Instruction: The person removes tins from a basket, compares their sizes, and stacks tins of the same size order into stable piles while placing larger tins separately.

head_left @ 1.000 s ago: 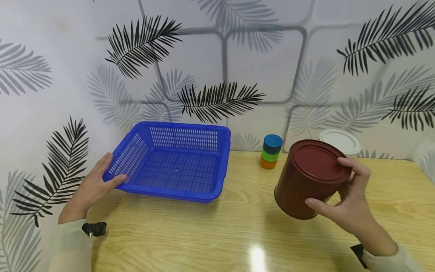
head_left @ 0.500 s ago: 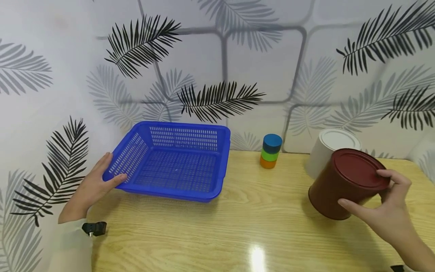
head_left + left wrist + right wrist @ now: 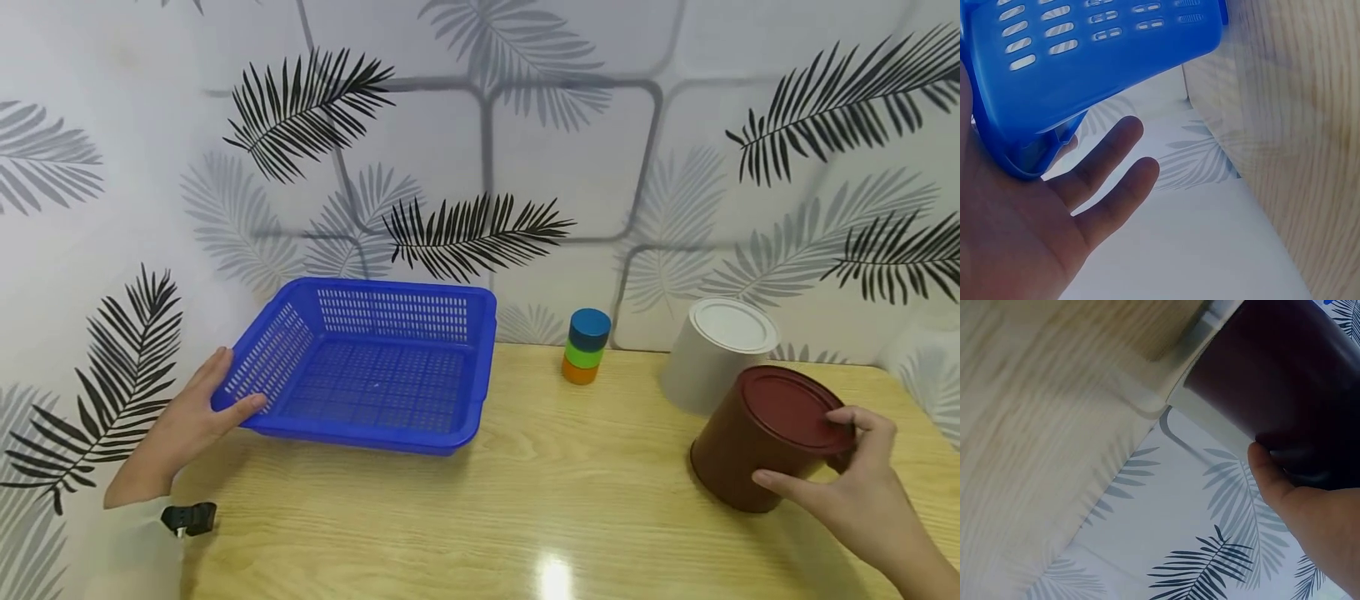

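At the left stands a blue plastic basket (image 3: 375, 375) with slotted walls, nothing in it. My left hand (image 3: 176, 425) grips its left rim, thumb on the inner side; two fingers (image 3: 1116, 203) extend below the rim in the left wrist view. At the right, my right hand (image 3: 858, 492) holds a dark red can (image 3: 757, 450) by its upper part, thumb on the near side and a finger at the lid edge. The can leans, its base close over the table. In the right wrist view, the dark can (image 3: 1285, 381) lies against the palm side.
A white can (image 3: 701, 362) with a lid stands just behind the red one. Left of it are small stacked cups (image 3: 585, 346) in blue, green and orange. The wooden table (image 3: 480, 525) meets a leaf-patterned wall (image 3: 555, 167) at the back.
The right hand has carried the red can rightward and lower, baring the white can behind it. The left hand keeps its hold on the basket. The head view has shifted slightly.
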Available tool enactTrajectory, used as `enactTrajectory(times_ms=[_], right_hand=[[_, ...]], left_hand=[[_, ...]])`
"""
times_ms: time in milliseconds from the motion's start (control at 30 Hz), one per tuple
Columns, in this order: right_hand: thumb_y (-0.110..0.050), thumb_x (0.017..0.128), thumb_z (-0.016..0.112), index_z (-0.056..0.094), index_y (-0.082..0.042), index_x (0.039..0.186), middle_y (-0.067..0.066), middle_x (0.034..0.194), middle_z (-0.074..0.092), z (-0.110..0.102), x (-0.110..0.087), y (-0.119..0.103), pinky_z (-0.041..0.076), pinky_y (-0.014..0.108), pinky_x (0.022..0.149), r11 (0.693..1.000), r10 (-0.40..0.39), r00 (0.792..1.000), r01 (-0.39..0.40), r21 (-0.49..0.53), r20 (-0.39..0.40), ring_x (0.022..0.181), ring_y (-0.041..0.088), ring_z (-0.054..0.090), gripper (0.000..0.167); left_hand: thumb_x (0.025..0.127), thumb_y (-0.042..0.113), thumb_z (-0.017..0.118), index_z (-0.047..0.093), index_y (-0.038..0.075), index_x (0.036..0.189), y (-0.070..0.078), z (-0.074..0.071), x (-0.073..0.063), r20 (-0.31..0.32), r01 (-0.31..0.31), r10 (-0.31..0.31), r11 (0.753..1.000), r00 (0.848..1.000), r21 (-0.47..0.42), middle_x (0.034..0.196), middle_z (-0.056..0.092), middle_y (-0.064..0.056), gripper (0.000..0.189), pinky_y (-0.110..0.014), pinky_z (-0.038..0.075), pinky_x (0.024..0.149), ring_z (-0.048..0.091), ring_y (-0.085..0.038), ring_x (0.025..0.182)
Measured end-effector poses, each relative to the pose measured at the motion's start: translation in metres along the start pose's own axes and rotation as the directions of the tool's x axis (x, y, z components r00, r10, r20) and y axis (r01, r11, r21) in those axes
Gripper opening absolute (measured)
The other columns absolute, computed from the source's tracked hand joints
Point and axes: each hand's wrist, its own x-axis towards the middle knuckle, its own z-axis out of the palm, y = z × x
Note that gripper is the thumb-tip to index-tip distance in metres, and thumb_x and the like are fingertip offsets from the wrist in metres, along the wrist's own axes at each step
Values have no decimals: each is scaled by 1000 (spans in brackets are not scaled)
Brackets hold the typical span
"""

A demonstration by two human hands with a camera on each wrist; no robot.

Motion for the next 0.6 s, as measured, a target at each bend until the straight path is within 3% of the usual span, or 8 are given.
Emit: enactTrajectory(times_ms=[133,267,367,600], right_hand=[[-7,74,91,12,-2,136,33,127,39,0,-1,2,34,1,71,995,81,995,-77,-68,58,100,-10,42,101],[-5,72,92,11,7,133,39,125,37,-3,-2,4,32,-1,70,993,70,996,-65,-100,49,97,-15,38,103],[-3,70,93,12,8,130,41,121,39,-4,-3,6,33,-2,70,992,44,998,-40,-116,37,93,-23,30,102],[-6,66,96,17,7,130,41,116,44,-6,-3,6,35,0,66,986,15,1000,-13,-165,12,90,-23,30,103]], left_hand=[[100,49,60,-6,3,160,1,0,-2,5,14,-14,1000,1000,-14,166,-12,-21,100,-76,9,108,-7,-52,148],[99,50,59,-7,4,160,1,2,-4,7,20,-20,1000,1000,2,166,-12,-22,101,-77,10,108,-6,-52,148],[99,51,59,-7,4,160,1,1,-5,9,22,-22,1000,1000,15,165,-12,-22,102,-76,10,108,-6,-52,148],[98,51,61,-6,2,159,4,-2,-5,9,25,-25,999,1000,42,165,-12,-23,104,-75,11,108,-5,-52,148]])
